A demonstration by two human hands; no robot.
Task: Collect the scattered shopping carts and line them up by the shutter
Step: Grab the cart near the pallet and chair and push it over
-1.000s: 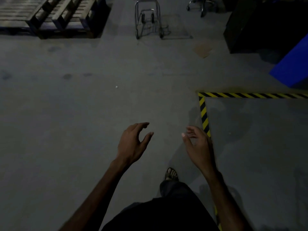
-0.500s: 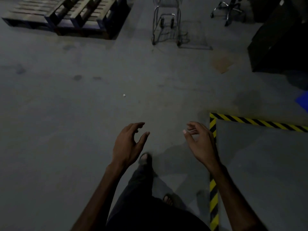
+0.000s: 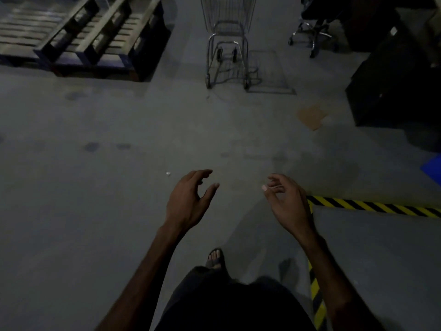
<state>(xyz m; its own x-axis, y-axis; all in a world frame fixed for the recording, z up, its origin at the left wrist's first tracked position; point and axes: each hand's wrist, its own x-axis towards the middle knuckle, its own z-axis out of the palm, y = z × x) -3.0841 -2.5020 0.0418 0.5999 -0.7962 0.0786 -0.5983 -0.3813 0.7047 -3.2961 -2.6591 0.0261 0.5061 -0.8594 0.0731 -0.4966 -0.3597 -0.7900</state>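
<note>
— Where's the cart?

— I see one shopping cart [image 3: 228, 41] standing upright on the concrete floor [image 3: 107, 199], straight ahead of my hands and well apart from them. Its basket runs off the top edge, so I can only make out the lower frame and wheels.

— And the hands?

— Both are raised in front of me with nothing in them. My left hand [image 3: 188, 201] has loosely curved fingers and the thumb spread; my right hand [image 3: 286, 204] is relaxed the same way, palm turned inward.

— What else is around?

— Far ahead to the left of my left hand lie wooden pallets [image 3: 83, 37]. Ahead to the right of the cart is an office chair [image 3: 312, 32], and beyond my right hand a dark cabinet [image 3: 393, 84] and a scrap of cardboard [image 3: 311, 115]. Striped yellow-and-black tape [image 3: 372, 207] runs out from just behind my right hand. One sandalled foot [image 3: 214, 258] shows below, between my forearms.
</note>
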